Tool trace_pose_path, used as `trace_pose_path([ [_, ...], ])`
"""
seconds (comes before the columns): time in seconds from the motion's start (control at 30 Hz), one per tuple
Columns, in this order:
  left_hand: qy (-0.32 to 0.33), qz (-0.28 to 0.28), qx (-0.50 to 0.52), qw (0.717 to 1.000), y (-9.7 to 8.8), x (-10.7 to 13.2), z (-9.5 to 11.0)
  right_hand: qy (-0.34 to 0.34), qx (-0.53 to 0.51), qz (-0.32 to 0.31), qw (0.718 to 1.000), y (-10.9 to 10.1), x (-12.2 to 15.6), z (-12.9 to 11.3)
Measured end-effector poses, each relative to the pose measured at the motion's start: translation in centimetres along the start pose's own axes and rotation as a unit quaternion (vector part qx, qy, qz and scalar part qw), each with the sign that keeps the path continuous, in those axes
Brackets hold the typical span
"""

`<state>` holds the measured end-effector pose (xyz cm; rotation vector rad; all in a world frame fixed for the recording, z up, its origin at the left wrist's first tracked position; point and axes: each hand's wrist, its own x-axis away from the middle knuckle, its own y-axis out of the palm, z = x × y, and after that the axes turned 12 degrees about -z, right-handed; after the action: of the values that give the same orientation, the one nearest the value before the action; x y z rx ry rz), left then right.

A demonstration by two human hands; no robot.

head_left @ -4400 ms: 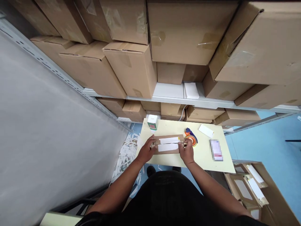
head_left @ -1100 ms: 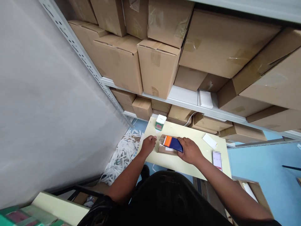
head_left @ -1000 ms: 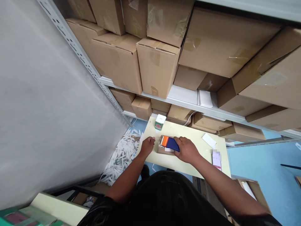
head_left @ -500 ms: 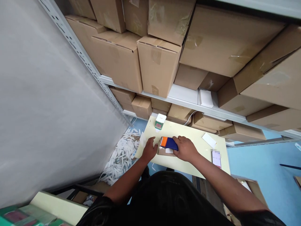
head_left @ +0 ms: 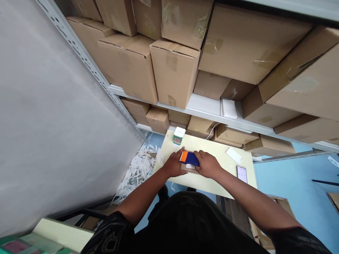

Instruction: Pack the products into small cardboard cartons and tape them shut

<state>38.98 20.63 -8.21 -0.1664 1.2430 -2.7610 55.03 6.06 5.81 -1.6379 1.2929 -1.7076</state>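
Note:
A small brown cardboard box lies on the pale yellow table in front of me. On top of it is a blue and orange tape dispenser, its orange end pointing left. My right hand is closed around the dispenser's blue right end. The left end of the box is gripped by my left hand, fingers along the far side and thumb on the near side. A white patch shows on the box beneath the dispenser. My hands cover both ends of the box.
A green and white box stands at the table's back left. To the right lie a white packet and a phone. Shelves full of cartons rise behind. White strips litter the floor at left, beside the wall.
My left hand has moved right and closed onto the left end of the box. My right hand still holds the tape dispenser. The view has shifted slightly.

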Motion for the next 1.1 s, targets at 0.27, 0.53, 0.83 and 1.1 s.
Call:
trace_pose_path([
  [0.27,-0.002,-0.038,-0.116,0.992,-0.9,-0.2,0.2,-0.004,-0.002,-0.012,1.000,-0.4,-0.3,0.0],
  [0.53,-0.025,-0.092,-0.214,0.972,-2.1,-0.6,0.6,-0.034,-0.018,0.014,0.999,0.0,4.0,8.0],
  [0.83,0.001,-0.090,-0.194,0.977,-2.6,-1.6,0.6,-0.018,0.039,0.026,0.999,3.6,12.9,21.2],
  [1.1,-0.003,-0.074,-0.103,0.992,-1.9,-2.2,0.0,0.018,-0.001,-0.068,0.998,8.2,7.7,21.0],
])
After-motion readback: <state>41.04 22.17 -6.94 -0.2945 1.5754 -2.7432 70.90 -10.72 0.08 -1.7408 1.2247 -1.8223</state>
